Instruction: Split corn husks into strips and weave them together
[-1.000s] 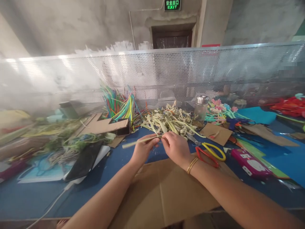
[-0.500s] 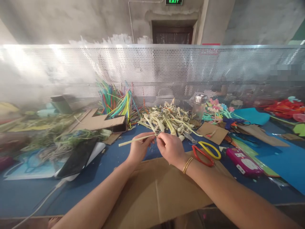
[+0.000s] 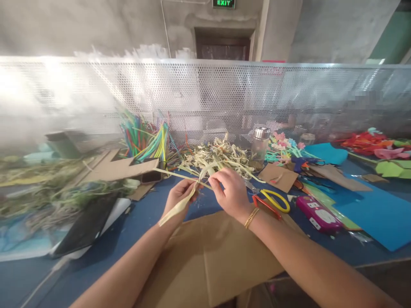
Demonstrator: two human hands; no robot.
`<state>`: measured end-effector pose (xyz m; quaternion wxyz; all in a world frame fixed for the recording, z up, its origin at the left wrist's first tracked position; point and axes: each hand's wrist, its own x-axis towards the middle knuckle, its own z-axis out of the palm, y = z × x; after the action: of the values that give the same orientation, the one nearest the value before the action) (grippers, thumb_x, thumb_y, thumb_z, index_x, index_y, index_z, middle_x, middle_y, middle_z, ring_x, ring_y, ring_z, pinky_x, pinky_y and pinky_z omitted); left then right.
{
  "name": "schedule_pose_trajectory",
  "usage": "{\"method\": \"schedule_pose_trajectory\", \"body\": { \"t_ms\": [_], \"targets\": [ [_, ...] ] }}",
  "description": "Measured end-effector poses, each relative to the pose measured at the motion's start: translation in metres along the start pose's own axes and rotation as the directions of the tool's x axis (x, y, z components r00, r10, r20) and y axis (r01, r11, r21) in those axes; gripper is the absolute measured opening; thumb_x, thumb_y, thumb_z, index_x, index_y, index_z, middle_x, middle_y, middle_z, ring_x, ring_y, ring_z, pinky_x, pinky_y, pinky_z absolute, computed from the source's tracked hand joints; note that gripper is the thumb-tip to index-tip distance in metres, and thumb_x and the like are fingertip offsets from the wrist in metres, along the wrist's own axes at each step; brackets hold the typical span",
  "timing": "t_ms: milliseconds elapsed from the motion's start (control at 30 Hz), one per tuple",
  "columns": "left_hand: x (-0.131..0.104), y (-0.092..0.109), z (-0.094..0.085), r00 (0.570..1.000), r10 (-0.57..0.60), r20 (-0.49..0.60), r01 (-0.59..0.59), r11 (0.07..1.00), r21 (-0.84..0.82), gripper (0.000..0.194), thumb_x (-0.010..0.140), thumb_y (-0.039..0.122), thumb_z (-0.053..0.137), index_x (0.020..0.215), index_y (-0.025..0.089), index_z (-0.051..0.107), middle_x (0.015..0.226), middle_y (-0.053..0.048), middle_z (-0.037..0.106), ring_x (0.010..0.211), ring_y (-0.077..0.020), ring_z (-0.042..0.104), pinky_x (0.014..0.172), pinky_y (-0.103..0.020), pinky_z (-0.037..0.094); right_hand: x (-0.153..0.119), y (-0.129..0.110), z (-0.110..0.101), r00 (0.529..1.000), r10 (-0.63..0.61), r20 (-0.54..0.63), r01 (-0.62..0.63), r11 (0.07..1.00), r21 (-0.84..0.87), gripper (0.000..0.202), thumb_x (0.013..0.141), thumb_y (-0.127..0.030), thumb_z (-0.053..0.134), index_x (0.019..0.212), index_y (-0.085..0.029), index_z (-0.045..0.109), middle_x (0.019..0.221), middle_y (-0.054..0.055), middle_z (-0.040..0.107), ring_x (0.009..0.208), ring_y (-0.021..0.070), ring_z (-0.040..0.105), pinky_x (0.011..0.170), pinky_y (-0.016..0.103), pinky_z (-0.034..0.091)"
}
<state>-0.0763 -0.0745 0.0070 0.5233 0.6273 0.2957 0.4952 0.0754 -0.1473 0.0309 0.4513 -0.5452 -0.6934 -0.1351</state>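
Above the table, my left hand (image 3: 181, 196) pinches a bundle of pale, husk-like strips (image 3: 176, 209). One wide strip hangs down over that hand, and a thin one (image 3: 175, 174) sticks out to the upper left. My right hand (image 3: 231, 192), with a gold bracelet (image 3: 251, 218) at the wrist, is closed at the other side of the bundle; its fingertips are partly hidden. Just beyond both hands lies a heap of similar pale strips (image 3: 221, 149). Scissors (image 3: 276, 201) with red and yellow handles rest right of my right hand.
Brown cardboard (image 3: 234, 252) lies under my forearms. A glass bottle (image 3: 258, 149), pipe cleaners (image 3: 144, 139), a magenta case (image 3: 319, 214), blue sheets (image 3: 382, 218) and a black tablet-like slab (image 3: 85, 226) surround the work area. A perforated metal screen (image 3: 224, 98) stands behind.
The wide strip now droops over my left hand, and a thin strip points to the upper left. My right hand has shifted slightly from my left. The view has turned a little right.
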Motion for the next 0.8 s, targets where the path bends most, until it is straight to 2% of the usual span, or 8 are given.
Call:
{"method": "schedule_pose_trajectory", "body": {
  "t_ms": [67,133,267,400,667,800],
  "targets": [
    [-0.001,-0.001,0.002,0.999,-0.034,0.015,0.035,0.998,-0.047,0.026,0.076,0.041,0.069,0.082,0.016,0.066,0.052,0.004,0.051,0.045,-0.0067,0.04,0.044,-0.018,0.027,0.001,0.005,0.0,1.0,0.002,-0.025,-0.003,1.0,-0.018,0.021,0.092,-0.038,0.052,0.087,-0.02,0.061,0.086,0.005,0.066,0.086,0.0194,0.057,0.079,0.031,0.038],
    [-0.002,-0.001,0.004,0.999,-0.045,0.018,0.046,0.998,-0.052,0.029,0.074,0.043,0.071,0.084,0.016,0.066,0.051,0.004,0.051,0.045,-0.0067,0.041,0.044,-0.018,0.027,-0.001,0.006,0.004,0.999,0.01,0.031,-0.01,1.0,0.003,0.02,0.088,-0.04,0.059,0.091,-0.02,0.061,0.084,0.004,0.067,0.083,0.0194,0.059,0.076,0.03,0.039],
    [-0.005,0.004,0.006,0.998,-0.07,-0.006,0.069,0.997,-0.046,0.032,0.068,0.042,0.075,0.083,0.015,0.065,0.055,0.003,0.055,0.047,-0.0073,0.045,0.043,-0.018,0.028,-0.008,0.001,0.012,0.988,0.069,0.14,-0.068,0.998,-0.011,0.012,0.092,-0.028,0.052,0.086,-0.021,0.06,0.074,0.001,0.067,0.069,0.0151,0.06,0.064,0.026,0.034],
    [-0.006,0.006,0.005,0.992,-0.118,0.037,0.118,0.993,0.007,0.031,0.068,0.038,0.076,0.086,0.015,0.065,0.054,0.002,0.057,0.047,-0.0085,0.047,0.042,-0.018,0.028,-0.01,-0.003,0.013,0.986,0.115,0.117,-0.106,0.991,-0.084,0.016,0.091,-0.022,0.048,0.078,-0.02,0.058,0.069,0.0,0.065,0.063,0.0133,0.057,0.058,0.026,0.028],
    [-0.005,0.0,0.002,0.999,-0.047,0.002,0.047,0.999,0.01,0.024,0.07,0.037,0.074,0.069,0.015,0.066,0.049,0.004,0.048,0.047,-0.0087,0.04,0.045,-0.022,0.029,-0.011,-0.006,0.014,0.982,-0.023,0.185,0.02,1.0,0.019,0.022,0.095,-0.021,0.043,0.078,-0.019,0.058,0.076,0.002,0.065,0.074,0.0141,0.058,0.065,0.025,0.033],
    [-0.003,0.002,-0.001,0.999,-0.037,-0.023,0.038,0.995,0.089,0.027,0.072,0.037,0.072,0.058,0.015,0.063,0.045,0.004,0.043,0.045,-0.0079,0.035,0.045,-0.023,0.027,-0.009,-0.004,0.015,0.971,-0.048,0.235,0.037,0.998,0.048,0.022,0.095,-0.021,0.043,0.082,-0.019,0.059,0.076,0.002,0.064,0.075,0.0145,0.057,0.067,0.025,0.036]
  ]
}}
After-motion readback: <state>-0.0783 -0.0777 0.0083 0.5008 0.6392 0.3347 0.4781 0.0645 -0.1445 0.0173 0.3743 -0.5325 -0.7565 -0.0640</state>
